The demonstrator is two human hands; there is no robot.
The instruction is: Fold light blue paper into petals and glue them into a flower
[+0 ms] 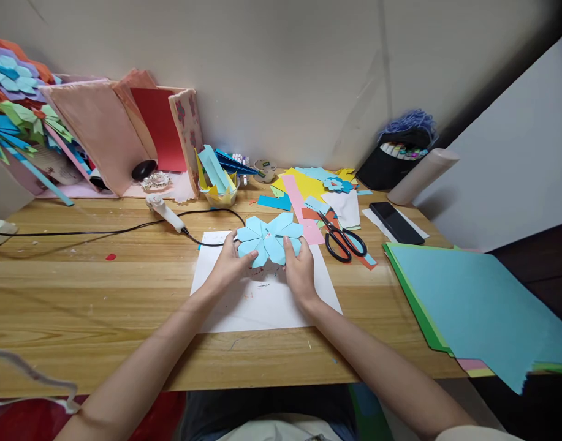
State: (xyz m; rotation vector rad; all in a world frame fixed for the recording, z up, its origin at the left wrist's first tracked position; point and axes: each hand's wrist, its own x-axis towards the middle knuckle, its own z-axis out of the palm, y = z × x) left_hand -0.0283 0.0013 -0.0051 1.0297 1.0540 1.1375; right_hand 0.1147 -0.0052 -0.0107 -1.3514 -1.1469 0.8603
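A light blue paper flower (270,237) with several folded petals is held between both hands above a white sheet of paper (266,312). My left hand (230,260) grips its left side, thumb on top of a lower petal. On the right side, my right hand (300,263) pinches a petal with the thumb on top; its other fingers are mostly hidden underneath. A small gap shows at the flower's centre. Black-handled scissors (344,239) lie to the right of the sheet, and a white glue gun (165,213) with a black cord lies to the left.
Coloured paper scraps (303,190) cover the back middle. A phone (397,222) and a stack of coloured paper (483,294) lie on the right, the stack overhanging the table edge. Behind stand a black pen holder (382,165), a pink box (87,135) and a cup of folded paper (220,195).
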